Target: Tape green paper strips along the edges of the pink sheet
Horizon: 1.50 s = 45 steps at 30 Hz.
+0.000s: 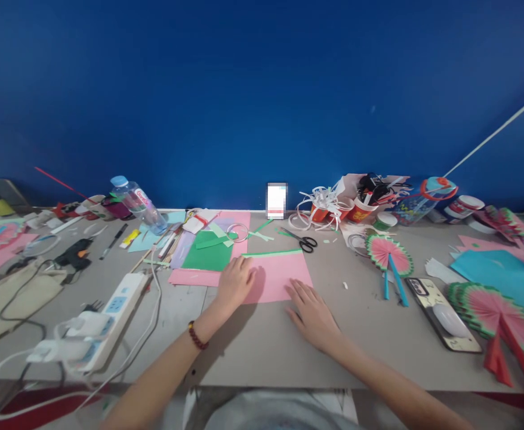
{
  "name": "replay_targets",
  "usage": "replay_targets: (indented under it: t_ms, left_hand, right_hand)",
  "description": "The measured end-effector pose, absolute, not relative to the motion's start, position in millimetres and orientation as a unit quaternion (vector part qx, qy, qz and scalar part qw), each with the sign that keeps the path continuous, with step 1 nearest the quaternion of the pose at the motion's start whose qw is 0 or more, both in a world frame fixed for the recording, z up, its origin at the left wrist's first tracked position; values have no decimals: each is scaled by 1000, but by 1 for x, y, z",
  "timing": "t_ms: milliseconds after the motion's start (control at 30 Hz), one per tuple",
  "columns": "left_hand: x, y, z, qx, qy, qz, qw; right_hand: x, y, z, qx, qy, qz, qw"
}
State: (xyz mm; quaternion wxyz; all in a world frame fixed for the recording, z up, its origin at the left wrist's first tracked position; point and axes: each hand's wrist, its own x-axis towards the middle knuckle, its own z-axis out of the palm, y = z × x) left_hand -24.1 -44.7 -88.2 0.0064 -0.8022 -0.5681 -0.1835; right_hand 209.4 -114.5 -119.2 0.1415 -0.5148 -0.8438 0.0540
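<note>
Pink rectangular paper sheet (273,280): smooth, matt; serves as landmark. Left of it, green rectangular paper sheet (212,257): flat, matt. Beyond its far edge, black-handled scissors (301,240): handles look plastic, blades metal. Far left of it, clear blue-capped bottle (143,206): glossy, see-through plastic. Left and nearer, long white power strip (114,322): smooth hard plastic. Right of it, round pink-and-green fan (381,248): pleated paper, ridged. Beneath it, grey tabletop (266,358): smooth, dull. Behind, blue wall (262,107): smooth, faint sheen.
</note>
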Motion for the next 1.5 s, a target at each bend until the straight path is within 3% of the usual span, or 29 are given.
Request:
replay_targets:
  t_ms: [267,533,733,1033,1500]
  left_hand:
    - [11,-30,-125,-863,-474,-174,0]
    - [11,-32,-128,-852,-481,-204,-32]
    - [10,-33,-127,-851,-487,-194,-34]
    - [8,-32,-127,-851,-483,-200,-52]
    - [8,-31,-129,-844,-485,-219,-68]
  right_hand:
    - [198,-84,-95,-531,-836,54,129]
    - [185,23,-81,-521,-820,129,196]
    - [163,100,-79,-555,-817,89,128]
    - [139,121,-88,-522,-852,37,34]
    - [139,118,-79,-542,-840,-10,1]
